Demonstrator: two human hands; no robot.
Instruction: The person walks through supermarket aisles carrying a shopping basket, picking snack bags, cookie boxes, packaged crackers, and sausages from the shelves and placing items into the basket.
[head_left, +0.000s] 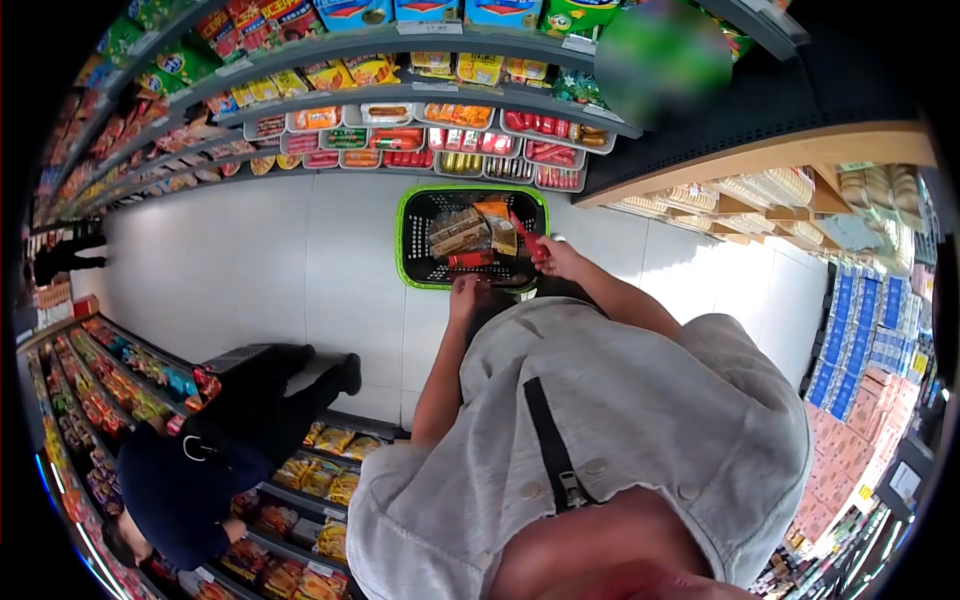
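Note:
A black shopping basket with a bright green rim (402,240) is on the floor in front of me. My right hand (556,257) is closed around a narrow red packet (523,232), which slants over the basket's right side. Inside lie a brown, see-through food pack (457,232), an orange packet (494,210) and a red packet (470,259). My left hand (464,291) is at the basket's near rim, left of centre. Its fingers are bent, but whether they grip the rim is too small to make out.
Snack shelves (430,28) rise ahead, with trays of wrapped sausages (465,140) low down. Wooden shelving (770,150) stands right, beyond it stacked blue and pink boxes (850,320). A person in dark clothes (190,480) bends beside shelves behind left; another person's legs (75,255) show far left.

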